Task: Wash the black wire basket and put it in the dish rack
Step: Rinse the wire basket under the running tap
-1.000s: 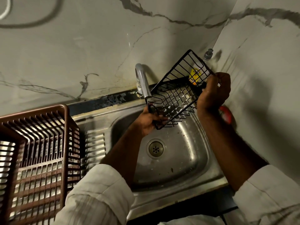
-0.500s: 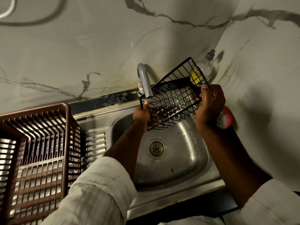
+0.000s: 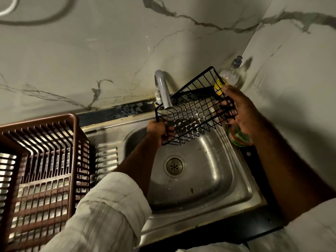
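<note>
Basket (image 3: pixel 194 108) over the sink (image 3: pixel 209 180), under the tap (image 3: pixel 163 90); dish rack (image 3: pixel 41 171) left, bottle (image 3: pixel 230 77) behind

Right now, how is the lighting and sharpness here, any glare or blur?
Head view: dim light; glare on the sink and tap; the dish rack blurs toward the left edge; the black wire basket reads sharp; the bottle throws a shadow on the wall.

The back wall (image 3: pixel 91 51) was pale, marble-patterned, with dark grey veins. It met a similar side wall (image 3: pixel 300 79) in a corner on the right. Below, a steel sink (image 3: pixel 254 195) with a round drain (image 3: pixel 175 166) sat in a dark bench (image 3: pixel 125 112), and a chrome tap (image 3: pixel 162 90) stood at its back edge. The light was dim.
</note>
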`<state>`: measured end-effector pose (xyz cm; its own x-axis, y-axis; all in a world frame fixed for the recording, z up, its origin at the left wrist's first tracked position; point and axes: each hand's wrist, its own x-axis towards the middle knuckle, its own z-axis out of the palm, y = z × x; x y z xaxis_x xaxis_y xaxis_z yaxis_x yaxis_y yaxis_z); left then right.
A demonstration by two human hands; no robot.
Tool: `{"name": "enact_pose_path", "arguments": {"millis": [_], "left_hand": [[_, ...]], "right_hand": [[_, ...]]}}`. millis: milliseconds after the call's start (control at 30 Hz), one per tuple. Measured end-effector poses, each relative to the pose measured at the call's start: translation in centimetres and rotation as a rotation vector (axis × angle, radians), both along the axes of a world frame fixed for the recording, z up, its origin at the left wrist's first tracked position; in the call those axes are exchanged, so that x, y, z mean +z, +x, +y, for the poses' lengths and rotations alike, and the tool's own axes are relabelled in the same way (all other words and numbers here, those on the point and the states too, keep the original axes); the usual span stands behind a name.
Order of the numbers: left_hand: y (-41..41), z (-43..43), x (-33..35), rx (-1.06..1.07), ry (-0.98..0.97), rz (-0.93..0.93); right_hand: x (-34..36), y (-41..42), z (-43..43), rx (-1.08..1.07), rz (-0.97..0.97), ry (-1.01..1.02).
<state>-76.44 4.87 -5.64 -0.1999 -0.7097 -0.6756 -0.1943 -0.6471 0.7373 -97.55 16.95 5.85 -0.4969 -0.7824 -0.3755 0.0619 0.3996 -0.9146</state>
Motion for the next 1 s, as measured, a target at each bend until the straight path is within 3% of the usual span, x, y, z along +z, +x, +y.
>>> {"name": "enact_pose_path", "arguments": {"millis": [100,233,433,500,700,833,933,1000], "left_hand": [[0.4,-0.2,-0.2,0.039,0.072,0.111],[0.7,-0.3,-0.1,0.006,0.195,0.293],[0.2,-0.1,0.4,-0.075,0.131,0.317],[-0.2,-0.1,0.7,-0.105,0.098,0.249],[-1.1,-0.8,-1.1,-0.077,-0.166,-0.256],[-0.5,-0.4,-0.7,-0.2,-0.351,-0.529],[-0.5,-0.3,-0.5,-0.239,-0.398,-0.577],[-0.6,-0.4,-0.6,-0.221,-0.354,-0.503]], "right_hand": [[0.5,-0.7,-0.3,0.067,-0.014,0.076],[0.3,-0.3,-0.3,-0.027,0.011,-0.052],[0.3,0.1,0.2,-0.173,-0.002,-0.107],[0.0,0.2,0.5,-0.183,-0.003,-0.109],[-0.7,1.2,0.6,-0.183,0.036,-0.12],[-0.5,1.6,0.6,-0.203,0.058,-0.114],[-0.5,1.5,0.7,-0.223,0.064,-0.107],[-0.6,1.4,0.8,-0.243,0.056,-0.107]]}}
